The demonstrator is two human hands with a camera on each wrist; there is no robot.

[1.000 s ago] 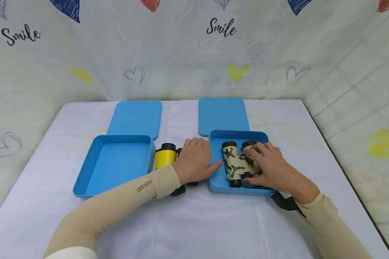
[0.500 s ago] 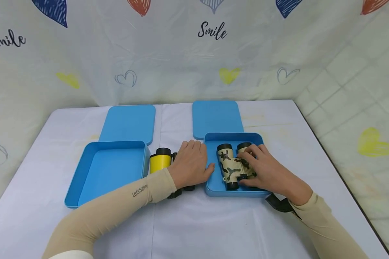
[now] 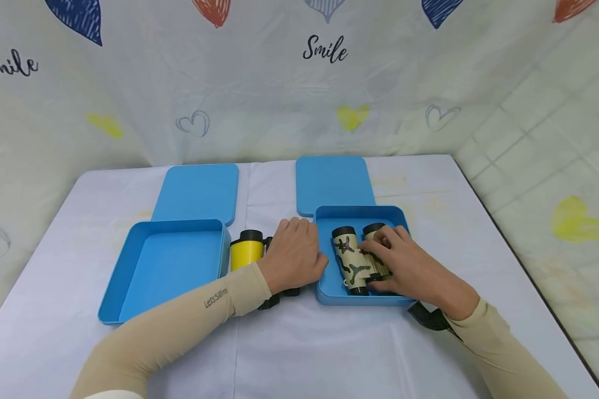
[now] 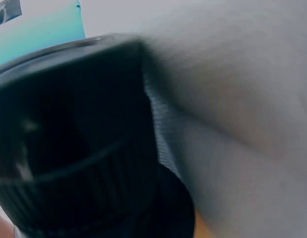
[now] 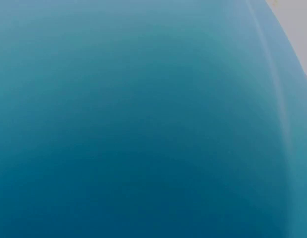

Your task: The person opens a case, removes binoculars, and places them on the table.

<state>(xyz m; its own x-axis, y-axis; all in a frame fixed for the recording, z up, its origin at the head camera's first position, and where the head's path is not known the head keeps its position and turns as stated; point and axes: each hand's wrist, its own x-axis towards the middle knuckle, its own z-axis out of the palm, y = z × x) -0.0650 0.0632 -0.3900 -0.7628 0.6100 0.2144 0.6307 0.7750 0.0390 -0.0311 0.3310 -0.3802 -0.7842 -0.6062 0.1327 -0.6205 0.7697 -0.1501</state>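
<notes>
In the head view, my left hand point(image 3: 294, 254) is over the right part of yellow-and-black binoculars point(image 3: 247, 252), gripping them from above. The fingertips are hidden beneath the hand. A black barrel end of these binoculars point(image 4: 69, 134) fills much of the left wrist view. My right hand point(image 3: 411, 266) holds camouflage binoculars point(image 3: 349, 257) by their right barrel, thumb at the near end and fingers over the top. These binoculars lie inside the right blue box point(image 3: 364, 300). The right wrist view shows only the blue box wall point(image 5: 143, 119) up close.
Left of the yellow binoculars stands another blue box point(image 3: 169, 266) with nothing in it. Two blue lids point(image 3: 197, 191) lie behind the boxes, the right lid point(image 3: 334, 185) touching its box. A white cloth point(image 3: 279, 354) covers the table. A printed curtain point(image 3: 259, 83) hangs behind.
The head view has shifted a little. My left thumb has drawn in from over the right box's rim. The camouflage binoculars have moved slightly left with my right hand.
</notes>
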